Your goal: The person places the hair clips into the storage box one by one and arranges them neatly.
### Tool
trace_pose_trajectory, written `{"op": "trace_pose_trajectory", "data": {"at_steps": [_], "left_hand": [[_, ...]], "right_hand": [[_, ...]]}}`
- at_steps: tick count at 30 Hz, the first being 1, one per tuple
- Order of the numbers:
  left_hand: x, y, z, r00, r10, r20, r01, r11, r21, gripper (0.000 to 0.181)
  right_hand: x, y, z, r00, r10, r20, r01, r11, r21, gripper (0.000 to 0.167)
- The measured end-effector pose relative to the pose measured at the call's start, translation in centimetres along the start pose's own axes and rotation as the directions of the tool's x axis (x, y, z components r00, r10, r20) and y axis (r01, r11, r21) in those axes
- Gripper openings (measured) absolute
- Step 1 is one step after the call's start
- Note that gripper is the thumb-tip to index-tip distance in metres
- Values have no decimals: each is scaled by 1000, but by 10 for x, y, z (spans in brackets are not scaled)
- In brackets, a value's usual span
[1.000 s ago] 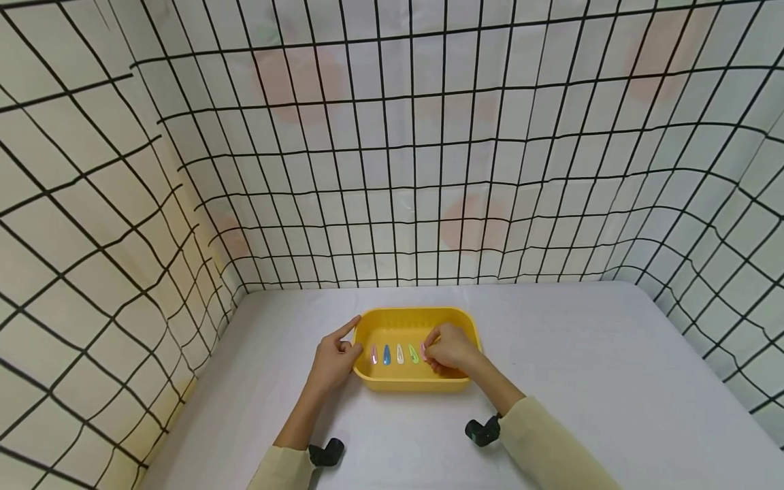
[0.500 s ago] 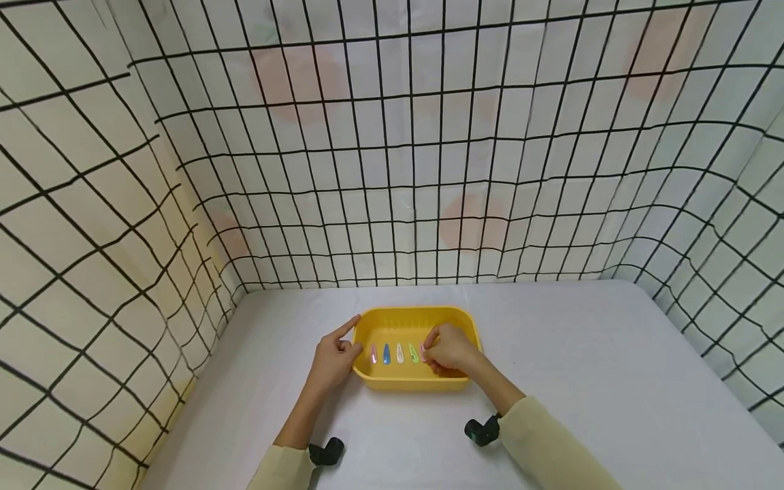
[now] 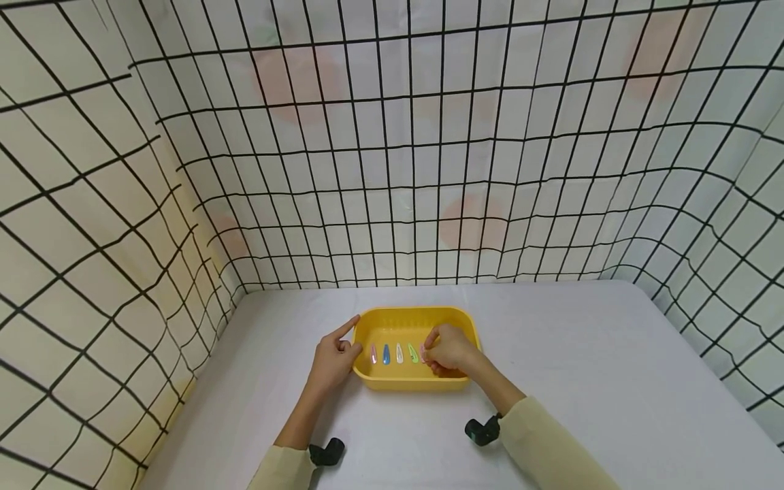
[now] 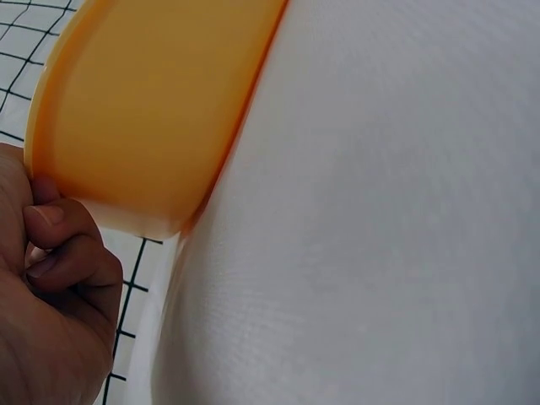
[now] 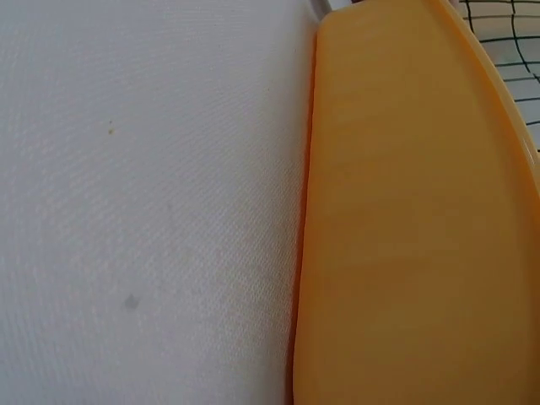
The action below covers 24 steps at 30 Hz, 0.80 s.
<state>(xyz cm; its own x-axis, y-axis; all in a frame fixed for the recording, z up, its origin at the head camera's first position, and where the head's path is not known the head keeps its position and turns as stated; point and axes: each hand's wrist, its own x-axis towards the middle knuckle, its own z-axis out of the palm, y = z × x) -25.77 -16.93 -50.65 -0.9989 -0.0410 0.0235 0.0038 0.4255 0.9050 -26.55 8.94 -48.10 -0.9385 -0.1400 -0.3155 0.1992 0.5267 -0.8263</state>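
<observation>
A yellow tray [image 3: 416, 384] holds a row of snap hair clips: a pink clip [image 3: 373, 354] at the left, a blue clip [image 3: 386, 354], a white clip [image 3: 399, 353] and a green clip [image 3: 413, 353]. My left hand [image 3: 331, 363] grips the tray's left end, thumb at the rim and index finger stretched toward the far corner; its other fingers curl against the outer wall in the left wrist view. Inside the tray at the right, my right hand [image 3: 451, 350] pinches another pink clip [image 3: 422, 352], partly hidden by the fingertips. The right wrist view shows only the tray's outer side.
The tray stands on a white cloth-covered table [image 3: 582, 381]. A black wire grid [image 3: 416, 170] with white sheeting rises behind and along both sides. A black wrist camera [image 3: 327, 452] sits on the left wrist, another camera [image 3: 482, 431] on the right.
</observation>
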Motion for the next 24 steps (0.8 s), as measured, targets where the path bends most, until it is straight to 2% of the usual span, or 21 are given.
{"op": "trace_pose_trajectory", "data": {"at_steps": [5,10,14,19,24], "left_hand": [[-1,0,1,1000,21,2,-21,1000,-4,61],[-1,0,3,1000,21,-4,-21,1000,0,61],[1,1,6,1000,19,-14,-19,1000,0,61],[0,2,8,1000,14,-16,-14,1000,-9,61],[0,2,6,1000,19,-20,-19,1000,20,60]], "right_hand": [[-2,-1,-6,999,-31,7,31,999,34,21],[-4,-6,-25,991,-125,-36,125,992,-12,27],[-9,-7,-51,977,-206,-51,204,978,-46,30],[-18,2,-92,956,-288,-44,286,957,-48,35],[-27,22,-130,944,-319,-80,313,946,-82,37]]}}
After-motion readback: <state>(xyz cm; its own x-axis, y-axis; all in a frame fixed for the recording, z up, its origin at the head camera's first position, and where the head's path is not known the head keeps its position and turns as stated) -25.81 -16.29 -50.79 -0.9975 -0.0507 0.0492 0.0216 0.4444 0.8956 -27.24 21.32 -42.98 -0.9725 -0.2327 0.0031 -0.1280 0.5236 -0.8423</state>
